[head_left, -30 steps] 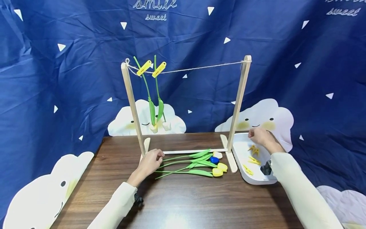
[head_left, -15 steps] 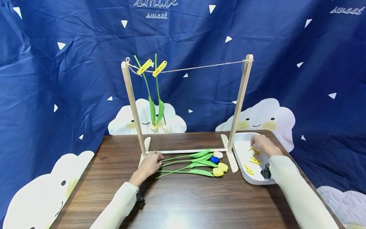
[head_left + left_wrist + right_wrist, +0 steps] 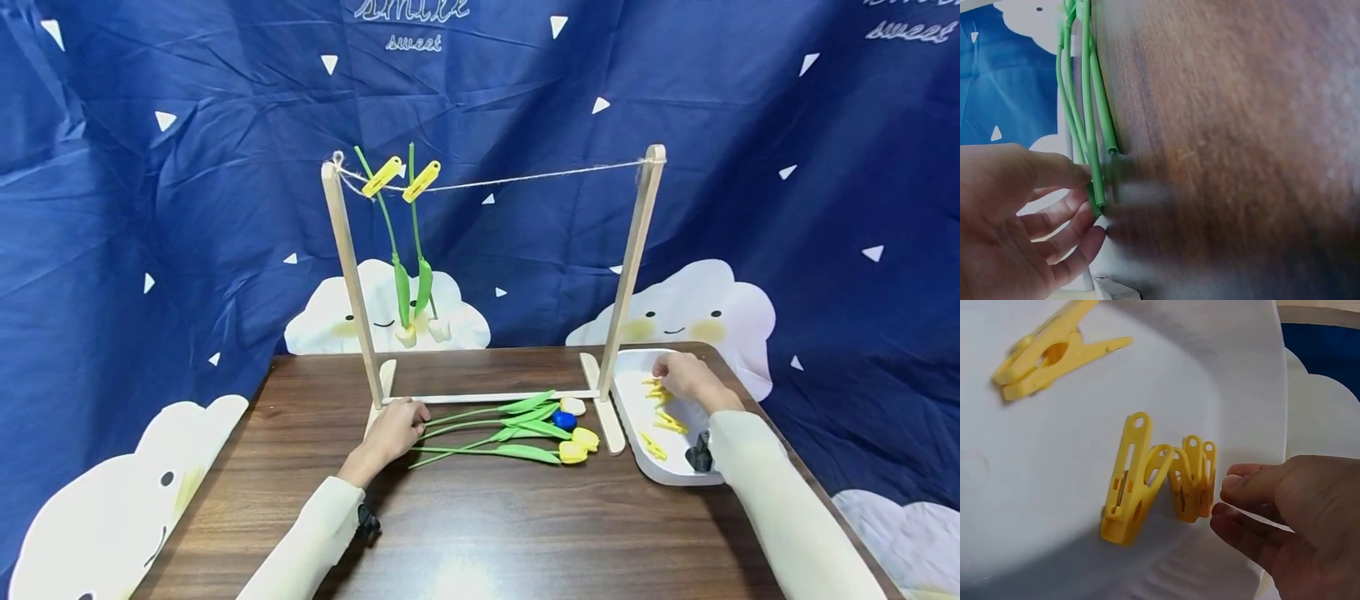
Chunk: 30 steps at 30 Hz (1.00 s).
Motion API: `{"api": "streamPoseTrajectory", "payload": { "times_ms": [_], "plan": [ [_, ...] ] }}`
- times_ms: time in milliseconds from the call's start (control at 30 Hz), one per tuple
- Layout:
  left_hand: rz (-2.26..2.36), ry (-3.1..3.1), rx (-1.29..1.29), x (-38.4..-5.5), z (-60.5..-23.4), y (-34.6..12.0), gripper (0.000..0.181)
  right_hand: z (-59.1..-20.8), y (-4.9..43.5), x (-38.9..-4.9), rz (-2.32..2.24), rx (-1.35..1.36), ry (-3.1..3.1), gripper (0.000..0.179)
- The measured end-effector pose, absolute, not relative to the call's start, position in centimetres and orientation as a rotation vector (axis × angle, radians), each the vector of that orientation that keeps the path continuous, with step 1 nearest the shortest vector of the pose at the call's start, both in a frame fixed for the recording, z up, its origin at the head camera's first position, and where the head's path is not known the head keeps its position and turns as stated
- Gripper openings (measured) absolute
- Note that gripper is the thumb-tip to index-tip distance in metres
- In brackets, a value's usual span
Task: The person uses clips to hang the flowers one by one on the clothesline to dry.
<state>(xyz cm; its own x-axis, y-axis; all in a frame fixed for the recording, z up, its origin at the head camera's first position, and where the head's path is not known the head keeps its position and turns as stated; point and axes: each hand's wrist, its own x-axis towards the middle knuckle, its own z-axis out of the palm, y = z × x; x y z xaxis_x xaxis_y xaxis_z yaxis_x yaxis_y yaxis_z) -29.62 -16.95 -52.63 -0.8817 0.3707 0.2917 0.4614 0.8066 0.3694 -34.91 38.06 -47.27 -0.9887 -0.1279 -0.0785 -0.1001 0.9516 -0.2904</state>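
My left hand (image 3: 393, 429) rests at the stem ends of several artificial tulips (image 3: 517, 451) lying on the table. In the left wrist view, thumb and curled fingers pinch a green stem (image 3: 1065, 81) among the others. My right hand (image 3: 686, 379) reaches into the white tray (image 3: 636, 454). In the right wrist view, its thumb and fingertips are right beside a yellow clothespin (image 3: 1207, 478) near the tray wall, with nothing between them. Another clothespin (image 3: 1125, 487) lies close by. Two tulips (image 3: 402, 292) hang head down from a string, held by yellow clothespins (image 3: 422, 181).
A wooden frame with two posts (image 3: 632, 271) carries the string (image 3: 525, 177) and stands at the back of the table (image 3: 480, 525). Its low crossbar (image 3: 487, 397) runs behind the tulips. More clothespins (image 3: 670, 422) lie in the tray. A blue cloth (image 3: 495, 92) hangs behind.
My right hand has lowered from above the tray down to the clothespins, and clothespins near the fingertips have shifted. The left hand stays at the stems.
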Motion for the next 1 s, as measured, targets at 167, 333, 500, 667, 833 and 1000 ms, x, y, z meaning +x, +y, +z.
{"api": "streamPoseTrajectory", "payload": {
  "times_ms": [167,333,500,667,833,1000],
  "plan": [
    [-0.668,-2.738,-0.679,-31.1,-54.8,-17.8,0.011,-47.6,37.6,-35.1,-0.322,-0.295,2.993,0.029],
    [-0.693,-2.762,-0.612,-32.6,-57.0,-18.3,0.01,-47.6,37.3,-35.3,-0.248,-0.322,2.953,0.033],
    [-0.707,-2.769,-0.612,-31.6,-55.3,-17.9,0.01,-47.5,37.2,-35.3,-0.254,-0.291,2.94,0.016],
    [-0.69,-2.781,-0.596,-30.7,-54.0,-17.5,0.011,-47.5,37.4,-35.2,-0.273,-0.225,2.923,0.004],
    [-0.713,-2.787,-0.577,-31.9,-55.6,-17.8,0.011,-47.2,37.4,-35.2,-0.258,-0.174,2.927,0.006],
    [-0.725,-2.82,-0.547,-31.4,-54.7,-17.5,0.011,-46.9,37.6,-35.1,-0.273,-0.128,2.951,0.012]
  ]
}}
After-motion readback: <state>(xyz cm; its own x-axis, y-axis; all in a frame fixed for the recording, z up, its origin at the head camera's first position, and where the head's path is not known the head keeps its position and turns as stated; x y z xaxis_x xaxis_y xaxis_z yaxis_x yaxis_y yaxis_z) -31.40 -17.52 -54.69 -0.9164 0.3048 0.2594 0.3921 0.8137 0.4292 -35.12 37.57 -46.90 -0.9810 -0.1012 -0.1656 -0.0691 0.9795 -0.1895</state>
